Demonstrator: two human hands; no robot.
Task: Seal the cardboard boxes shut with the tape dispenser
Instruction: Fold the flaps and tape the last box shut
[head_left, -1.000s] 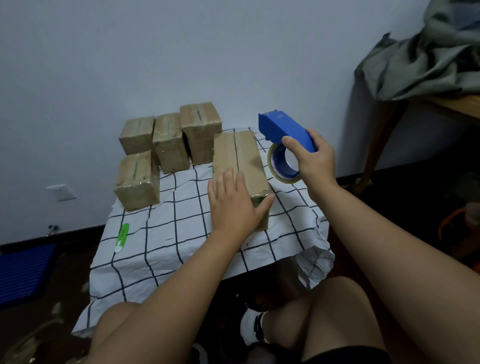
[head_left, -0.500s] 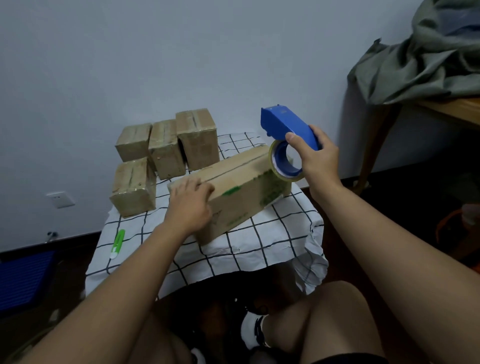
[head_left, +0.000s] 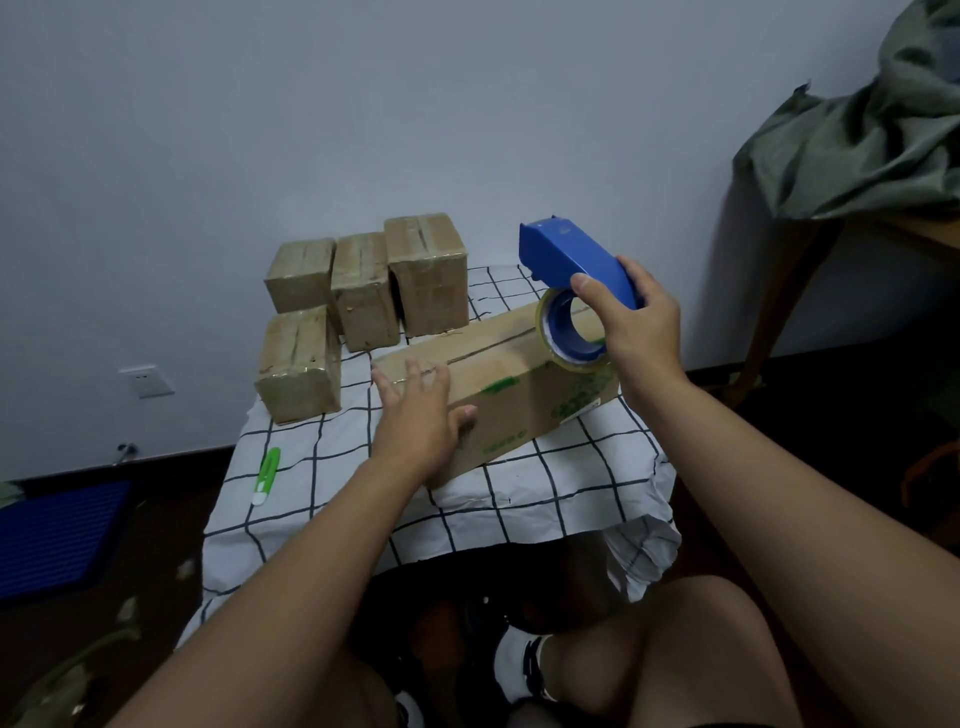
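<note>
A long cardboard box with green print lies slantwise on the small table, its top seam running lengthwise. My left hand rests on its near left end, fingers spread straight on top and the thumb against the front face. My right hand grips a blue tape dispenser with a roll of clear tape, held just above the box's far right end. Several smaller taped boxes stand in a cluster at the back left of the table.
A white cloth with a black grid covers the table. A green and white utility knife lies near its left edge. A wooden table with grey-green fabric stands at right. My knees are under the table's front.
The long box has been turned from lengthwise to slantwise across the table and now lies flatter. My left hand has opened flat on its near end. The dispenser has stayed over the right end.
</note>
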